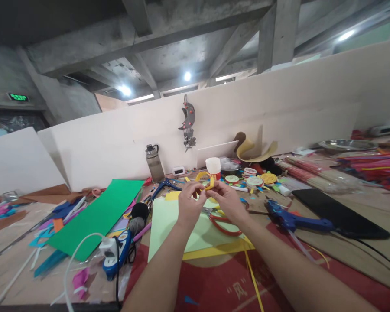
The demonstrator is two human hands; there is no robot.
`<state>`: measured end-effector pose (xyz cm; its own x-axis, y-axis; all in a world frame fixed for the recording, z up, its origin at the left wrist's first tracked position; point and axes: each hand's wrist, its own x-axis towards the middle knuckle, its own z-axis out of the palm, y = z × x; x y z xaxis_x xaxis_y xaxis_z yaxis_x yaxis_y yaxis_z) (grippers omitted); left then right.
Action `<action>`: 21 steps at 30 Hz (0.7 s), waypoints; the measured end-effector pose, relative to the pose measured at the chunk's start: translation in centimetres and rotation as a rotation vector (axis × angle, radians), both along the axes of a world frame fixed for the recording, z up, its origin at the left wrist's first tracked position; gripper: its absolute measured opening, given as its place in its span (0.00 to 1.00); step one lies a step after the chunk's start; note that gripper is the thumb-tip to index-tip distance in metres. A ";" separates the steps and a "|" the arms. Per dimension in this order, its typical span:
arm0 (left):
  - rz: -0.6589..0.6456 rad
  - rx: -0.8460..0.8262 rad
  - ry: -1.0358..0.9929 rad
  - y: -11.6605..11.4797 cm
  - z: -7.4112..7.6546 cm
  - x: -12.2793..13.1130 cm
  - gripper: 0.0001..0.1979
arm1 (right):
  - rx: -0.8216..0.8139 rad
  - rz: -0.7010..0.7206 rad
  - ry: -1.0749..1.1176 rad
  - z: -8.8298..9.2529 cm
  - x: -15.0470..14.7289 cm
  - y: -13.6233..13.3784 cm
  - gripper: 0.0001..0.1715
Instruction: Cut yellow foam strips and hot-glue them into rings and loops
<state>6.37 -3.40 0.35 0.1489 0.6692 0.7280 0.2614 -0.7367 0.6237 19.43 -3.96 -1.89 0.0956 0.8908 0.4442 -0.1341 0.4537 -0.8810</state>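
Observation:
Between my two hands a yellow strip (202,175) curves up into a loop. My left hand (192,200) pinches it from the left, and my right hand (226,198) pinches it from the right, fingertips nearly meeting. What the strip is made of I cannot tell. Below them lie pale green sheets (165,223) with a yellow sheet (211,252) showing under their front edge. Scissors with red handles (225,229) rest on the sheets, partly behind my right hand. A thin yellow strip (255,281) hangs toward the front edge.
A blue glue gun (290,219) lies right, near a black mat (341,213). Left are a green sheet (99,216) and a blue-and-white power strip (118,255) with cables. Behind stand a bottle (154,164), a paper cup (213,167) and several round decorated pieces (255,181).

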 end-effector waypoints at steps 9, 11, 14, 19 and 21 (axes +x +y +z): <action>0.004 -0.020 -0.012 0.1 -0.5 0.2 0.05 | -0.006 -0.037 -0.058 -0.2 0.0 0.0 0.07; 0.011 -0.007 0.005 0.1 -0.5 0.2 0.05 | -0.005 -0.059 -0.086 -0.4 0.0 -0.1 0.05; 0.015 0.003 0.021 0.0 -0.4 0.1 0.06 | -0.011 -0.070 -0.118 -0.4 0.0 -0.2 0.06; -0.005 -0.060 0.004 0.0 -0.4 0.2 0.03 | -0.043 -0.097 -0.138 -0.3 -0.1 -0.4 0.10; 0.000 -0.094 -0.013 0.0 -0.5 0.3 0.03 | -0.064 -0.106 -0.105 -0.4 -0.2 -0.3 0.12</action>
